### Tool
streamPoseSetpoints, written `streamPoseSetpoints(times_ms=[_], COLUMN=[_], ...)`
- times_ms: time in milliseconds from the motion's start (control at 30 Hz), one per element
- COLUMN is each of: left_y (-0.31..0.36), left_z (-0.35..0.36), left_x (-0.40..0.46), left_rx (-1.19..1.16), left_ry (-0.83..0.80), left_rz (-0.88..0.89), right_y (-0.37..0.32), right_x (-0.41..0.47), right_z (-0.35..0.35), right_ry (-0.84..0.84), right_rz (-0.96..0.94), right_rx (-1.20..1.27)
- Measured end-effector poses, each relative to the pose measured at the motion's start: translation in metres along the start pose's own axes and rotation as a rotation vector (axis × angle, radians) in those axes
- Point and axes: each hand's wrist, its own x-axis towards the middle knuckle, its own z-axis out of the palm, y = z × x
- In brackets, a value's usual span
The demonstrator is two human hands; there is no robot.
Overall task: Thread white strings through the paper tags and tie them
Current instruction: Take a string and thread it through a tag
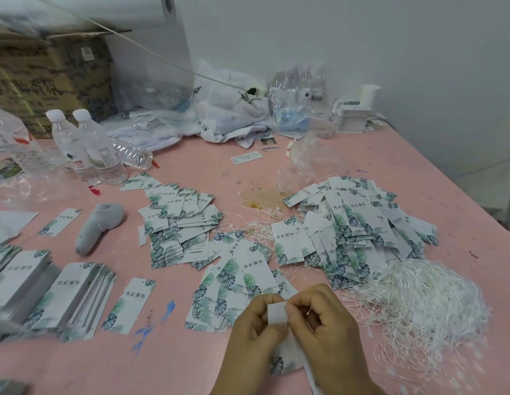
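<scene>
A: Held where?
B: Low centre, above the pink tabletop (191,352): one white rectangular paper tag with leaf print (277,313), pinched between left hand (252,334) and right hand (330,332), fingers of both curled tight on it. Thin white string (308,310) poking up by the right fingers; threaded or not, cannot tell.

A: Strings?
B: One tangled heap of white strings (427,303), just right of the hands.

A: Tags?
B: Three loose piles: near (234,283), left-centre (179,223), right (353,223). Stacked tags (63,297) far left.

A: Beyond?
B: One grey handheld controller (98,226), two upright clear plastic water bottles (88,143), one brown cardboard box (48,78).
</scene>
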Motion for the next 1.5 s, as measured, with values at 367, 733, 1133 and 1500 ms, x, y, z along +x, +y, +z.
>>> streamPoseSetpoints(times_ms=[367, 733, 1133, 1500], left_y=[0.008, -0.005, 0.015, 0.011], left_z=[-0.004, -0.005, -0.017, -0.025], left_x=[0.002, 0.002, 0.012, 0.014], left_rx=[-0.275, -0.016, -0.432, -0.448], left_ry=[-0.005, 0.176, 0.379, 0.409], left_rz=[-0.106, 0.043, 0.026, 0.018], right_y=[0.001, 0.001, 0.019, 0.017], right_x=[0.0, 0.004, 0.022, 0.021], right_z=[-0.003, -0.007, -0.05, -0.054], right_ry=[-0.031, -0.176, -0.589, -0.699], right_rz=[0.047, 0.266, 0.627, 0.648], right_rx=[0.116, 0.285, 0.462, 0.294])
